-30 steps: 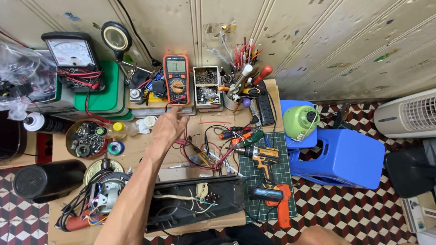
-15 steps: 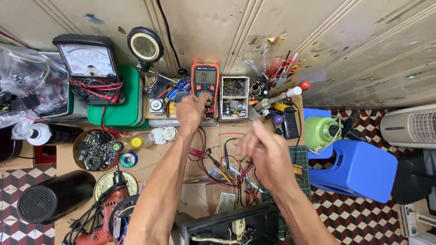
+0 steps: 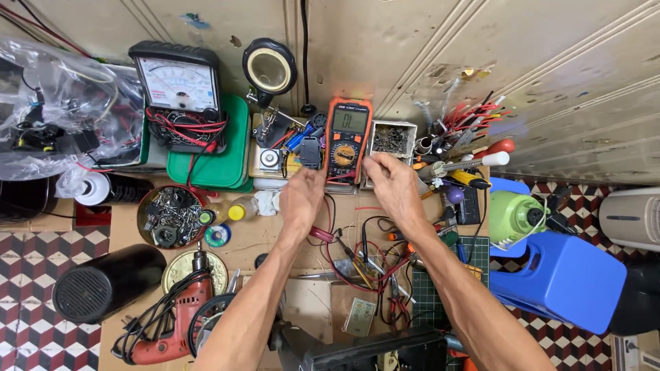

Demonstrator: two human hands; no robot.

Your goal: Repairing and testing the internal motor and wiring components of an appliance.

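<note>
Since the earlier frame your right hand (image 3: 393,184) has joined your left hand (image 3: 302,196) at the foot of the orange multimeter (image 3: 348,139), upright at the tabletop's (image 3: 265,233) back; fingers loosely spread, nothing clamped; leads (image 3: 371,257) unsorted.

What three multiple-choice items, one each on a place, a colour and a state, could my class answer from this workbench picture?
1. Where does the orange digital multimeter stand?
A. against the wall, between both hands
B. on the floor
C. on the blue stool

2. What colour is the tray under the analogue meter?
A. red
B. green
C. yellow

3. What are the hands doing?
A. both hold the red drill
B. both rest in the lap
C. both reach to the digital multimeter's lower edge

Key: 1 A, it leans at the wall; 2 B, green shows around the meter; 3 C, the left hand and right hand meet its base.
</note>
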